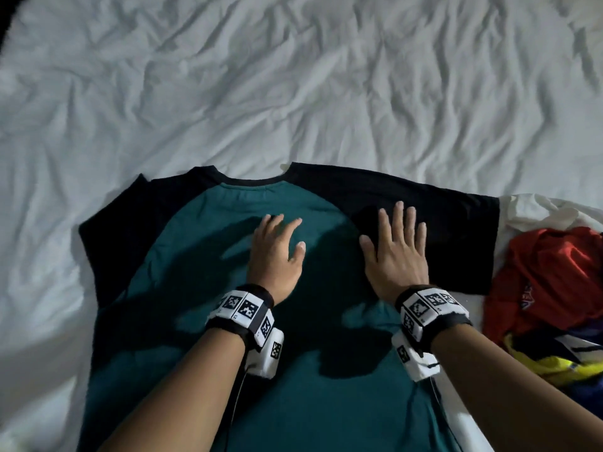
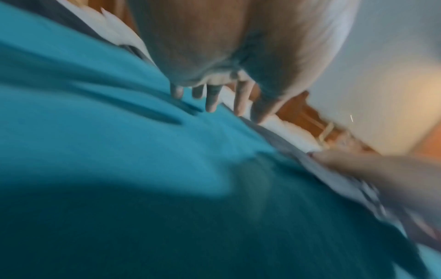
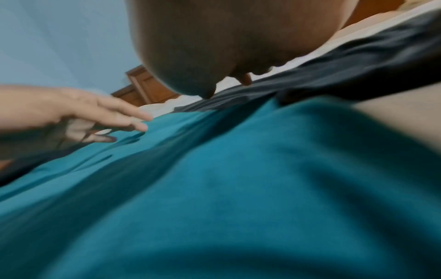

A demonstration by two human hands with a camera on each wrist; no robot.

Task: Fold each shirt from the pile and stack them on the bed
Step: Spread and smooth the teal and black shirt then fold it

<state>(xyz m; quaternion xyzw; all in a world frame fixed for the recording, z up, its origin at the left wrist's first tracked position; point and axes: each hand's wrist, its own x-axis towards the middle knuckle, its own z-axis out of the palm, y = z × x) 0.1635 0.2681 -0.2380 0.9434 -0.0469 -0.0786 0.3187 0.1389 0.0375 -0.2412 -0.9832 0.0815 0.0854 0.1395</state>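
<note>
A: Where does the folding stand?

B: The teal cotton T-shirt with black raglan sleeves (image 1: 202, 321) lies spread flat at the near edge of the bed (image 1: 293, 76) with its rumpled white sheet, collar pointing toward the far side. No fold shows in it, so I'd judge this is the smoothing step before the first fold.

A: And the hands?

B: Both are released, grasping nothing. The left hand (image 1: 277, 252) hovers or rests lightly on the teal chest panel, fingers spread and slightly bent. The right hand (image 1: 396, 249) lies palm down with straight fingers where the teal meets the black right sleeve. The wrist views are blurred, but they show the same flat fingers on the cloth.

A: The rest of the pile?

B: A heap of crumpled red, white, yellow and blue garments (image 1: 548, 305) sits at the bed's right edge, just beside the spread sleeve. I see no folded stack.

A: Next move?

B: Probably pinching a sleeve and side hem and bringing them over the middle, keeping the cloth flat so the soft mattress doesn't bunch it.
</note>
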